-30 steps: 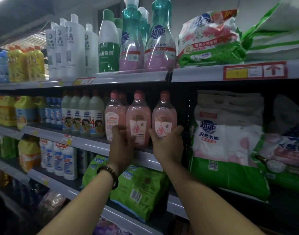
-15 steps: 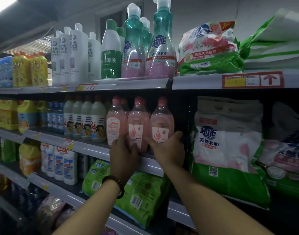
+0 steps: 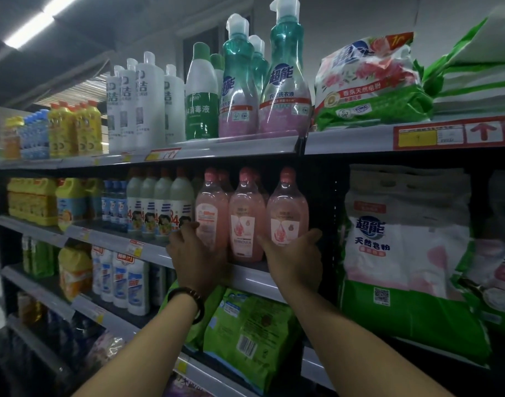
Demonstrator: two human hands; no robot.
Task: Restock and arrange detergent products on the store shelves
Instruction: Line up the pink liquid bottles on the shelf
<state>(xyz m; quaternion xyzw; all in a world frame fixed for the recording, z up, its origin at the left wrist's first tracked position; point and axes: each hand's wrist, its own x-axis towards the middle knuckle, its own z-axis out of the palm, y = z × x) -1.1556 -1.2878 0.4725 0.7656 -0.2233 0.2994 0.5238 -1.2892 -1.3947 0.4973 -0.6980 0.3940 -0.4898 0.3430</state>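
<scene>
Three pink detergent bottles stand in a row at the front of the second shelf (image 3: pixel 251 275). My left hand (image 3: pixel 195 257) grips the base of the left pink bottle (image 3: pixel 211 216), thumb on its left side. My right hand (image 3: pixel 295 260) holds the lower part of the right pink bottle (image 3: pixel 287 213), thumb wrapped round its right side. The middle pink bottle (image 3: pixel 245 219) stands between my hands, untouched. More pink bottles stand behind the front row, mostly hidden.
White bottles with red caps (image 3: pixel 159 207) stand left of the pink ones. Large white-and-green powder bags (image 3: pixel 406 253) fill the bay to the right. Teal pump bottles (image 3: pixel 285 81) stand on the top shelf. Green packs (image 3: pixel 245 333) lie on the shelf below.
My left hand has shifted from the middle pink bottle to the left one. The right hand stays on the right bottle. The camera has tilted up slightly.
</scene>
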